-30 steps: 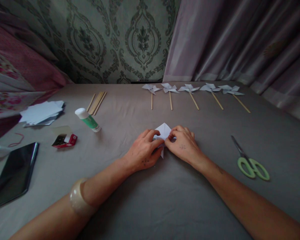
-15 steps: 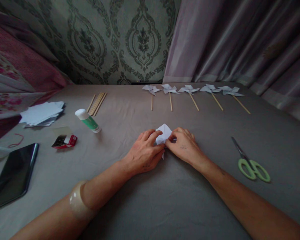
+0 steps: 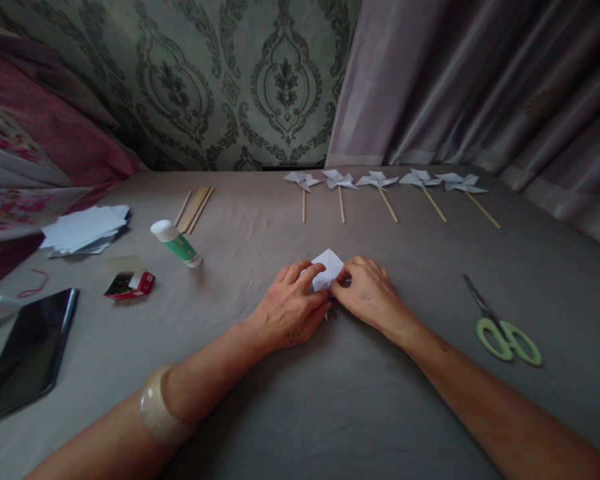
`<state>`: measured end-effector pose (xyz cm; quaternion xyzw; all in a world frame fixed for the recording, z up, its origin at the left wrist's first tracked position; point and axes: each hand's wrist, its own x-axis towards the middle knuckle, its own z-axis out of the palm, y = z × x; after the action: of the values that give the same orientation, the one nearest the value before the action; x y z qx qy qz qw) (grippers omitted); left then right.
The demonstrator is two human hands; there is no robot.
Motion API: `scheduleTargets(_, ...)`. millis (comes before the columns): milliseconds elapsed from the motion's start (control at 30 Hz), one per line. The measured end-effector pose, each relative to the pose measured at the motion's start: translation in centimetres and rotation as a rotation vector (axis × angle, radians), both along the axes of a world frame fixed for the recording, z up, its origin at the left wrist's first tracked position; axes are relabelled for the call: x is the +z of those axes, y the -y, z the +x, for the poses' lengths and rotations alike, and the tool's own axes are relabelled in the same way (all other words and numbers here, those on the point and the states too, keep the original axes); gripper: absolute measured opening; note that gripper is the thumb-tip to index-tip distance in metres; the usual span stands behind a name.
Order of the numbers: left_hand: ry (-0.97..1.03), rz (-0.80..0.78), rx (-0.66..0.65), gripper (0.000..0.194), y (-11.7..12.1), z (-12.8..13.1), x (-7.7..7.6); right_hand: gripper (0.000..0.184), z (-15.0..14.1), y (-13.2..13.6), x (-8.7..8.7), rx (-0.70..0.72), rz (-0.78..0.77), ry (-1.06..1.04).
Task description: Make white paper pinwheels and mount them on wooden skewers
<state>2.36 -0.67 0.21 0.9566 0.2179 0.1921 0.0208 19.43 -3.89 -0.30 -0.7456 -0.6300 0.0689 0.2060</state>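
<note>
1. Biggest first: the cloth-covered table point(image 3: 260, 420). Call the paper in the middle the clock's centre, with 12 toward the wall. Looks like a soft surface, so I'd guess it gives a bit under a crease.
2. Left hand point(image 3: 286, 307), over at 8 o'clock, lying low across the paper's left side. It's about half open, fingers loosely curled, index arched onto the sheet. Can't tell if the thumb is pinching anything, the hand covers it.
3. Right hand point(image 3: 367, 290), at 4 o'clock. Mostly closed: thumb and index tip are pinched together on the paper's right edge, the other fingers tucked in behind.
4. The folded paper point(image 3: 329, 261) itself, right between the two hands. White, one corner pointing at 12, a small tip poking out below the left hand near 6. Probably weighs next to nothing, kinda crisp along the folds, floppy everywhere else. Not slippery imo, but light enough to skate on the cloth if nobody pins it, and easy to crumple or tear.
5. Smallest bit, the grip spots: I'd go flat fingertips around 9 and a gentle pinch around 4, right on the folded edge.
</note>
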Motion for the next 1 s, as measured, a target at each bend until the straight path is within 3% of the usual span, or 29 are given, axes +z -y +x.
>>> scheduleTargets(300, -0.013, -0.028, 0.001, 0.029, 0.1, 0.0, 0.2, 0.009, 1.0, 0.0, 0.1, 0.037, 0.051, -0.009)
scheduleTargets(533, -0.002, -0.025, -0.005, 0.031, 0.2, 0.0, 0.0, 0.023, 1.5, 0.7, 0.5, 0.184, 0.088, -0.070)
scheduleTargets(1000, -0.006, -0.015, -0.001, 0.031, 0.2, 0.1, -0.2, 0.025, 1.0, 0.9, 0.6, 0.218, 0.127, 0.039)
